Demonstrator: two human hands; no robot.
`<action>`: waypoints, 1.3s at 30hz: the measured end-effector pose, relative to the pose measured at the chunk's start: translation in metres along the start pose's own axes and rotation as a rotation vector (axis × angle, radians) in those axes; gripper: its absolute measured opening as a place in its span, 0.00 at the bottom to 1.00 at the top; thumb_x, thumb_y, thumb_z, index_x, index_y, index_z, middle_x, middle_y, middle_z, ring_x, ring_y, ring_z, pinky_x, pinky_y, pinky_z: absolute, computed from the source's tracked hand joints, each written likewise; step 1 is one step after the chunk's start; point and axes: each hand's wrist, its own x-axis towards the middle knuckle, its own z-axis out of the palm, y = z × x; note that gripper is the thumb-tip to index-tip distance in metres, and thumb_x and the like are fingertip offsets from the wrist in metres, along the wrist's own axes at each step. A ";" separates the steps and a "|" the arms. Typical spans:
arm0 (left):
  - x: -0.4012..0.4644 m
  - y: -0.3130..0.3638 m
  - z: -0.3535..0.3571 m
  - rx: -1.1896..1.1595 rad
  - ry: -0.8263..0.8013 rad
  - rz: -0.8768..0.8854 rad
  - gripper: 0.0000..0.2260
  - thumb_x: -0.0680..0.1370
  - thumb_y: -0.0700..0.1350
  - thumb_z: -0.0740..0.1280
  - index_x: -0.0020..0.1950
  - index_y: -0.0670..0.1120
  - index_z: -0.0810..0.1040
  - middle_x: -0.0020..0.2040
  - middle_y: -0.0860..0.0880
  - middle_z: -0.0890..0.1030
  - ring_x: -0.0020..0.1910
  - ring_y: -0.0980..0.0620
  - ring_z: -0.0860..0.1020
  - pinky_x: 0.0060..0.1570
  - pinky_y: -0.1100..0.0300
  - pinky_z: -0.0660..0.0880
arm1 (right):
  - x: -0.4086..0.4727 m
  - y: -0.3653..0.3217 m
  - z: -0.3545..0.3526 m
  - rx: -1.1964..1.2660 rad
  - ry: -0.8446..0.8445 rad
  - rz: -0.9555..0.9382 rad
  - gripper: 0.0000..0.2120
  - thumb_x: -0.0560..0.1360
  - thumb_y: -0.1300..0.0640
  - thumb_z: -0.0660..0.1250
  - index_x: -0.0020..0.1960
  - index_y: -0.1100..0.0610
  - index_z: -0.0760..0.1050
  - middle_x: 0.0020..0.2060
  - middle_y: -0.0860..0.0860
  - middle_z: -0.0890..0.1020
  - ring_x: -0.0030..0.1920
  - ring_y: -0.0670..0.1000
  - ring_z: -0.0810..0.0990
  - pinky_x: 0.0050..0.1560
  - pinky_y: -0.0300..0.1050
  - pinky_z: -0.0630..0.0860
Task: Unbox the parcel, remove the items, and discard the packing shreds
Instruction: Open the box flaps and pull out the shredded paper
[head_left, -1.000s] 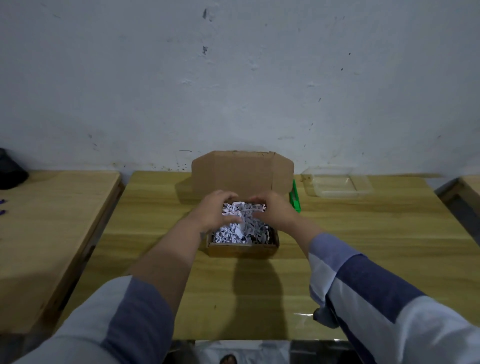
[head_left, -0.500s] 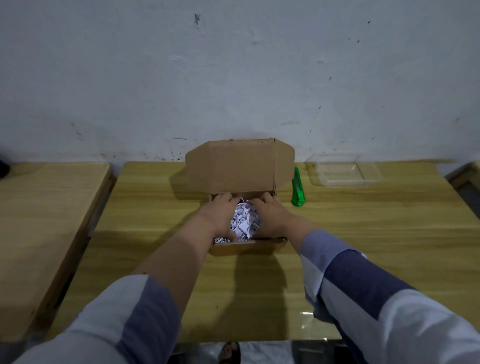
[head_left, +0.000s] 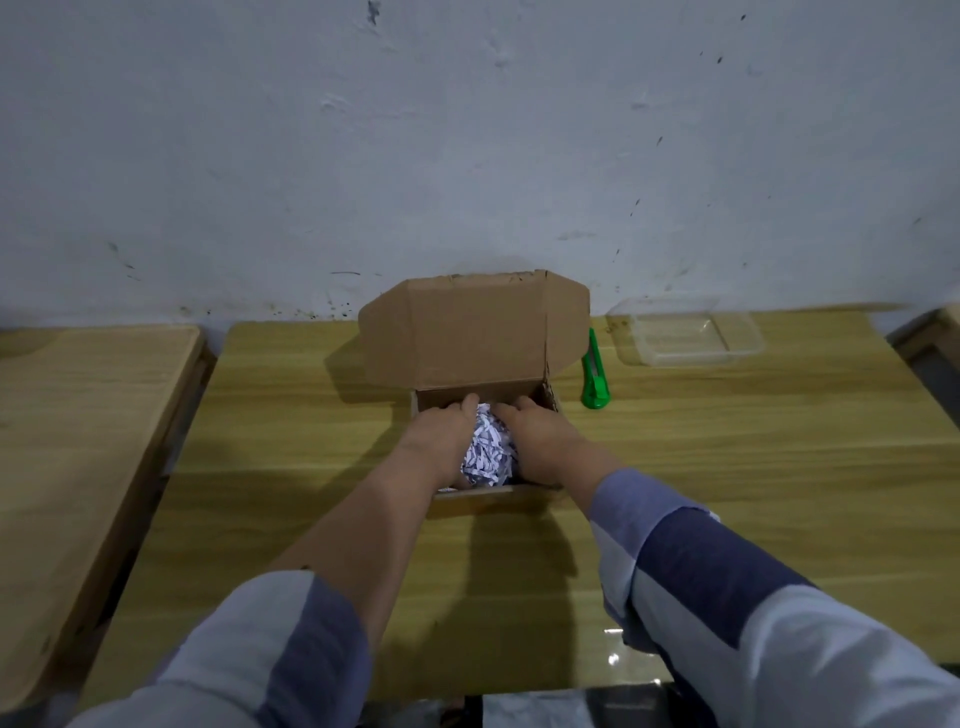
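Box sits open at the middle of the table, lid flap standing upright toward the wall. Both hands are inside the box. Left hand and right hand are cupped on either side of a wad of shreds, pressing it between the palms; fingertips reach toward the far inner wall of the box. Shreds are white with dark print, bunched in the box between the hands. Any items under the shreds are hidden.

Green cutter lies on the table just right of the box, apart from it. Clear tray sits farther right, near the wall. Second table stands to the left.
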 end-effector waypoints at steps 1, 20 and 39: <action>0.002 0.000 -0.001 -0.001 -0.016 -0.001 0.40 0.65 0.48 0.79 0.70 0.42 0.61 0.62 0.42 0.74 0.58 0.42 0.76 0.55 0.52 0.72 | 0.001 0.000 0.001 0.002 0.005 -0.005 0.29 0.73 0.57 0.65 0.71 0.57 0.60 0.62 0.58 0.72 0.60 0.59 0.72 0.60 0.49 0.73; -0.009 -0.002 -0.093 -0.215 0.097 0.037 0.30 0.60 0.47 0.82 0.59 0.48 0.76 0.50 0.50 0.77 0.53 0.46 0.77 0.50 0.55 0.75 | -0.024 -0.003 -0.087 0.077 0.153 -0.044 0.29 0.69 0.53 0.71 0.66 0.59 0.66 0.56 0.61 0.78 0.56 0.62 0.77 0.55 0.52 0.76; 0.080 0.256 -0.051 -0.355 0.075 0.151 0.33 0.60 0.43 0.81 0.63 0.47 0.75 0.59 0.45 0.77 0.59 0.44 0.76 0.57 0.56 0.74 | -0.157 0.233 -0.082 0.186 0.134 0.052 0.31 0.69 0.55 0.72 0.68 0.58 0.66 0.59 0.59 0.77 0.61 0.60 0.72 0.60 0.45 0.67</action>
